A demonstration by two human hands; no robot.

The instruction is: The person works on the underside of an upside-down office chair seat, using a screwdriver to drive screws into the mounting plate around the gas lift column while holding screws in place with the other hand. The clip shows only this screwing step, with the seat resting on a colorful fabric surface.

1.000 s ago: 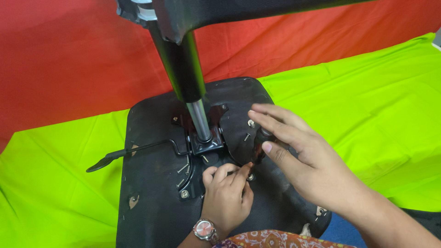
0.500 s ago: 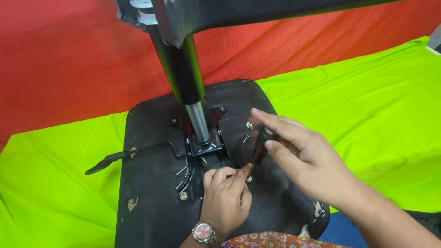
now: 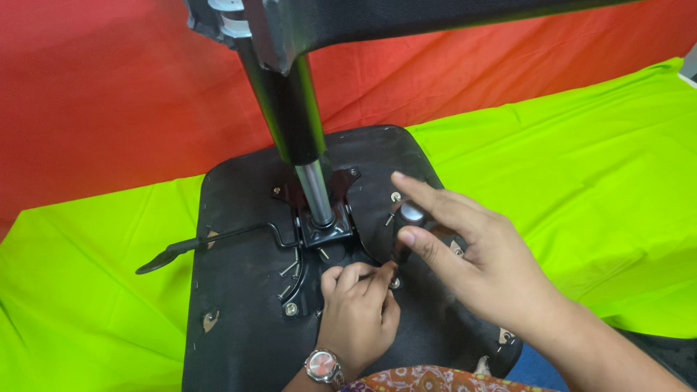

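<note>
Upturned office-chair seat [image 3: 239,341], black underside up, flat on a lime-green cloth [image 3: 581,181] with a red cloth [image 3: 109,94] behind. Gas-lift column [image 3: 294,123] upright from the metal mounting plate [image 3: 323,232] at the seat's middle, chrome at the foot, black above, chair base [image 3: 435,14] overhead at the top edge. Black adjustment lever [image 3: 210,243] out to the left from the plate, paddle end just past the seat's edge.

Left hand [image 3: 357,312] low on the seat, just below the plate, fingers curled in, thumb and forefinger pinched on a small screw [image 3: 394,282] at the plate's lower right corner; wristwatch [image 3: 322,365] on that wrist. Right hand [image 3: 472,258] from the right, fingers loosely spread, forefinger stretched toward a screw head [image 3: 395,197] near the plate's right wing, thumb and middle finger around the round silver head of a short dark tool [image 3: 412,213], its shaft down toward the pinched screw; exact tip contact too small to tell.

Loose screws [image 3: 289,268] on the curved bracket left of the left hand, another bolt [image 3: 291,309] seated at the bracket's lower end. Patterned sleeve [image 3: 428,379] at the bottom edge.
</note>
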